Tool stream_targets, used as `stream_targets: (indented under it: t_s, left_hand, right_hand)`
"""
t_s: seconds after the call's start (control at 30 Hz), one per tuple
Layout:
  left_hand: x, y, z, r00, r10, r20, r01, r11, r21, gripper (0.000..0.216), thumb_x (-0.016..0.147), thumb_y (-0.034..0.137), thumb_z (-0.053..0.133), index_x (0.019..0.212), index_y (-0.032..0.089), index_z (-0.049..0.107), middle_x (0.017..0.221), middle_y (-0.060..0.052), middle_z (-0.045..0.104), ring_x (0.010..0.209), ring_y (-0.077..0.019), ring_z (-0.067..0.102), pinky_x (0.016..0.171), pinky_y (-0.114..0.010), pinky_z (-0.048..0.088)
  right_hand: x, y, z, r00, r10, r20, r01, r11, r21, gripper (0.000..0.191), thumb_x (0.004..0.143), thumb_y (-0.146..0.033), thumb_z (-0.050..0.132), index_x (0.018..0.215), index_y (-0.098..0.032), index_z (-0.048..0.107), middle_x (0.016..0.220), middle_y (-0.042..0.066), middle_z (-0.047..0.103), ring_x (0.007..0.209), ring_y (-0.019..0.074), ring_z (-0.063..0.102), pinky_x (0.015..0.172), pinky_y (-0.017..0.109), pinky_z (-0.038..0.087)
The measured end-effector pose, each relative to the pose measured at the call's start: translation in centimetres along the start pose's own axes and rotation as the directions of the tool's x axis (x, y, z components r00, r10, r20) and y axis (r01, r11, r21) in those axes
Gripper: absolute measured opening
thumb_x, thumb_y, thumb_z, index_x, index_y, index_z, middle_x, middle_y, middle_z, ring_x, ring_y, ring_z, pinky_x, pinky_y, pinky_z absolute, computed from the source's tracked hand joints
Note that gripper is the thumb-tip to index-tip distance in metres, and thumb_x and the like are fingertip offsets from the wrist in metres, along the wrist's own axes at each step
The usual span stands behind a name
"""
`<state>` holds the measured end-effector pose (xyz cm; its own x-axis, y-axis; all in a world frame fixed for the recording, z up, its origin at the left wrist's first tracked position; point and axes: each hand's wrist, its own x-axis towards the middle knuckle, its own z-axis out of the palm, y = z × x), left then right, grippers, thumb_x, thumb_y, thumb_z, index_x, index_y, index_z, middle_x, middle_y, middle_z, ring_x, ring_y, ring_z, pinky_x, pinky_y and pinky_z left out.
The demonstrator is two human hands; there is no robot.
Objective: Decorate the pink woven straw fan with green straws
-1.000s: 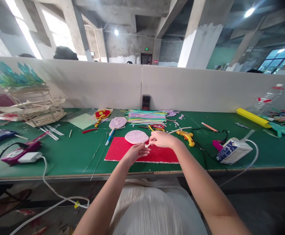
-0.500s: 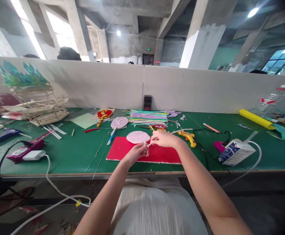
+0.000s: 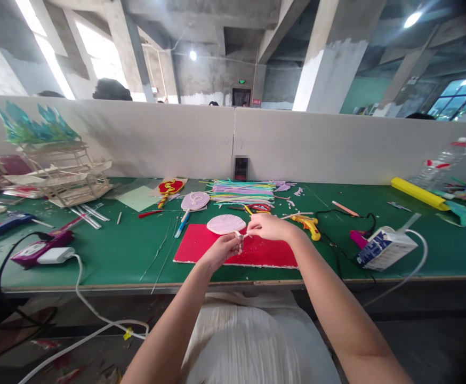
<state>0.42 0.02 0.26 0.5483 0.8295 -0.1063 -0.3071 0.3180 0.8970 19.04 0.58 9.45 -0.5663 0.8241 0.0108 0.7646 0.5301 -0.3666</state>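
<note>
Seems like fiddly shaping by hand: a small pale strip [image 3: 239, 235] is pinched by the left hand [image 3: 225, 248] and right hand [image 3: 272, 227], held close together over the red board [image 3: 199, 244], near the pink oval [image 3: 225, 224]. A light, steady pinch is probably needed next.

Left hand [image 3: 224, 249] and right hand [image 3: 270, 226] pinch close together.

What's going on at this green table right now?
Two bare hands are at work above a red board. The left hand and the right hand meet, fingers pinched on a small pale piece, its shape too small to tell. A pale lilac oval lies at the board's far edge, with coloured strips behind and a yellow glue gun to the right.
</note>
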Motion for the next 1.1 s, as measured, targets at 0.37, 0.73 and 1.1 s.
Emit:
stream_targets:
  t_s: [0.37, 0.73, 1.1]
  left_hand:
    - [0.2, 0.6, -0.4, 0.999, 0.008, -0.044, -0.015, 0.986, -0.168, 0.021, 0.069, 0.024, 0.07, 0.079, 0.01, 0.058, 0.064, 0.0, 0.053, 0.056, -0.0045, 0.051, 0.057, -0.016, 0.042]
    - [0.4, 0.7, 0.0, 0.998, 0.032, -0.062, -0.045, 0.974, -0.222, 0.02, 0.071, 0.021, 0.069, 0.081, 0.009, 0.058, 0.064, -0.001, 0.054, 0.056, -0.0048, 0.053, 0.057, -0.015, 0.045]
    - [0.6, 0.1, -0.1, 0.995, 0.065, -0.072, -0.082, 0.961, -0.266, 0.023, 0.064, 0.021, 0.074, 0.078, 0.008, 0.059, 0.063, 0.0, 0.055, 0.055, -0.0046, 0.052, 0.054, -0.015, 0.044]
  right_hand:
    - [-0.9, 0.0, 2.7, 0.922, -0.168, -0.35, 0.215, 0.971, 0.1, 0.022, 0.088, -0.033, 0.047, 0.099, -0.023, 0.064, 0.097, 0.004, 0.061, 0.09, 0.0156, 0.056, 0.081, 0.029, 0.042]
    - [0.1, 0.4, 5.2, 0.714, -0.336, -0.615, 0.243, 0.942, -0.233, 0.019, 0.087, -0.025, 0.049, 0.089, -0.022, 0.067, 0.086, 0.005, 0.063, 0.084, 0.0175, 0.054, 0.079, 0.033, 0.042]
    - [0.2, 0.3, 5.9, 0.682, -0.331, -0.653, 0.236, 0.944, -0.232, 0.019, 0.087, -0.023, 0.048, 0.091, -0.022, 0.067, 0.083, 0.005, 0.062, 0.082, 0.0167, 0.056, 0.077, 0.031, 0.043]
